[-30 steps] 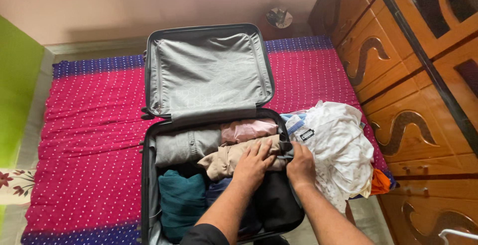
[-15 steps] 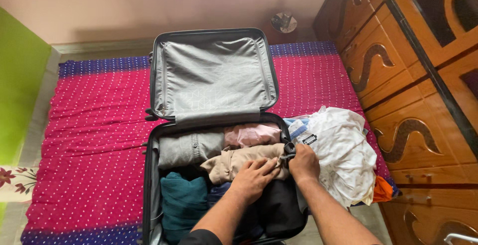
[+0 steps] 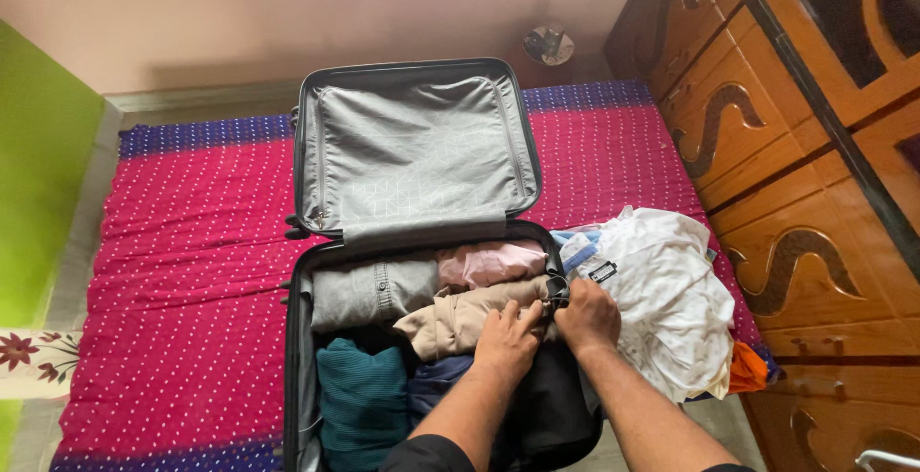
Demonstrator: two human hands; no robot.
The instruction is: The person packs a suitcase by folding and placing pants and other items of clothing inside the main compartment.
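Left hand: the left hand [image 3: 508, 338] lay palm-down with fingers curled onto the beige rolled garment [image 3: 470, 314], pressing its right end rather than fully enclosing it.
Right hand: the right hand [image 3: 587, 316] was closed, pinching the dark end of that same roll by the suitcase's right wall.
Beige garment: it sat mid-suitcase, between the pink roll [image 3: 491, 262] and the dark clothes [image 3: 537, 405] nearer the person; soft, light and compressible by the look of it, likely to unroll if taken by one edge, so best gripped around the bundle's ends.
Neighbours: a teal roll [image 3: 359, 395] and a grey roll [image 3: 372, 290] lay to its left.
Suitcase: the open suitcase [image 3: 292, 338] rested on the pink dotted bed [image 3: 192, 271], its lid [image 3: 417, 151] back.
Beside it: a white clothes heap [image 3: 661, 299] touched the right wall.
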